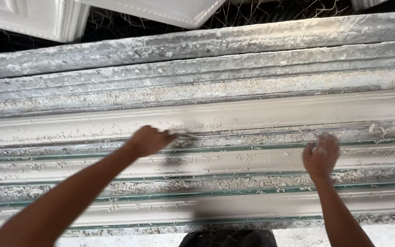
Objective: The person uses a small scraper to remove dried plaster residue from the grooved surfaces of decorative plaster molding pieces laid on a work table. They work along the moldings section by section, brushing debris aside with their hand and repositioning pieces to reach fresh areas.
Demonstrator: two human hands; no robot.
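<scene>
- The left hand (146, 140) is blurred by motion; its grip is closed around a thin pale tool (186, 136), maybe a scraper blade, whose tip pokes out toward 3 o'clock. The kind of tool cannot be made out.
- The tool lies against the long plaster moulding (252, 114) that runs across the worktop (380, 233) from 9 to 3 o'clock.
- The right hand (321, 153), dusted white, rests at about 3 o'clock from the left hand, well apart from it. Its fingers are loosely curled on the crumbly strip (353, 132) just below the moulding; whether the grip pinches anything cannot be told.
- Both forearms are cut off by the lower edge of the view.
- Plaster crumbs and flakes (234, 185) hide much of the greenish edges between the parallel strips.
- At 12 o'clock, white ornate cast panels (37, 18) are cut off by the top edge, with a tangle of dark fibres (261, 13) behind them.
- At 6 o'clock a dark shape (228, 238) is mostly out of frame and cannot be identified.
- No packages, labels or signs are readable anywhere.
</scene>
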